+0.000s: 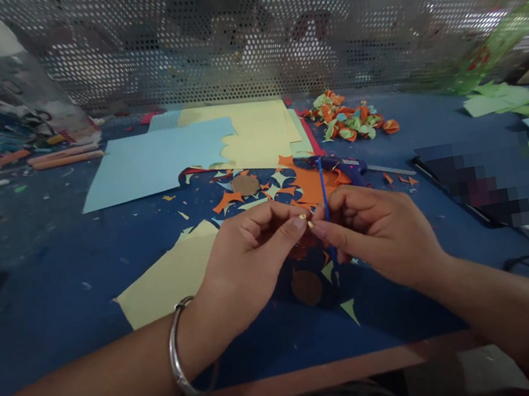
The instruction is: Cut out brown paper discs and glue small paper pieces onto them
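Over the blue table (56, 287), a small paper piece is being pinched and worked against a thin blue stick (324, 201)

Both hands are closed in a fingertip pinch: the left hand (248, 255) is curled, thumb and forefinger pressed on the tiny piece, hardly visible; the right hand (376, 233) is shut around the upright stick. Fine, steady pressure seems called for next. Orange scraps (310, 185) lie just beyond

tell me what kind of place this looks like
Probably a paper-craft workbench: coloured paper sheets and cut scraps cover the blue table, with a glue gun and a pile of folded paper pieces.
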A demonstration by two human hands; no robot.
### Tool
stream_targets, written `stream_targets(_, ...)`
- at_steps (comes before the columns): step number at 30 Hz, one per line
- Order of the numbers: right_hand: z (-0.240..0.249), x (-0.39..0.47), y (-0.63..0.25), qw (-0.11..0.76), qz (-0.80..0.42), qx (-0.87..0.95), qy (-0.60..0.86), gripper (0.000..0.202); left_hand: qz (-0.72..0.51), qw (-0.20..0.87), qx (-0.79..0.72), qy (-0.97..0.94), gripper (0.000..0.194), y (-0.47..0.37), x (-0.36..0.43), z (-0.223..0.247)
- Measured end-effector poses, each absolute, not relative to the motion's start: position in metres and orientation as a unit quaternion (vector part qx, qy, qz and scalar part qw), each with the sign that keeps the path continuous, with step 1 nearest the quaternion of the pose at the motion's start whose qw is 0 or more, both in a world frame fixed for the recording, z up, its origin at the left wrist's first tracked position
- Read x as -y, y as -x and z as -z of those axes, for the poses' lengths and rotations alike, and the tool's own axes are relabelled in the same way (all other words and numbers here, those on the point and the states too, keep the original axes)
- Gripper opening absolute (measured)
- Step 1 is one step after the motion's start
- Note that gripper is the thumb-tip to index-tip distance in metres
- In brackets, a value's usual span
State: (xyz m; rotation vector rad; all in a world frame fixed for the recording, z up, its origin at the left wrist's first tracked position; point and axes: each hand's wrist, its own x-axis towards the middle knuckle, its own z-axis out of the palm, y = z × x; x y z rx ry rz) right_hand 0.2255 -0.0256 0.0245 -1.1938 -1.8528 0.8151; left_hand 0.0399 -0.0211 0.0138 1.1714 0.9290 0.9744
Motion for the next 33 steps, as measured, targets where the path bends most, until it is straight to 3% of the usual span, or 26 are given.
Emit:
stream_targets(5, -0.022, 0.025, -0.224, 0.389, -0.315, 0.726, 0.472, 0.011, -0.412, 0.585, -0.427, -0.552, 0.022, -0.036, 0.022, -0.011)
stream_targets(21, -0.023, 0.026, -0.228, 0.375, -0.314, 0.728, 0.48, 0.014, -0.39, 0.667, -0.422, -0.474, 0.018, -0.032, 0.015, -0.02)
stream_targets(33, -0.024, 0.027, -0.229, 0.372, -0.331, 0.722, 0.48, 0.009, -0.37, 0.648, -0.438, -0.502, 0.017, -0.028, 0.013, -0.02)
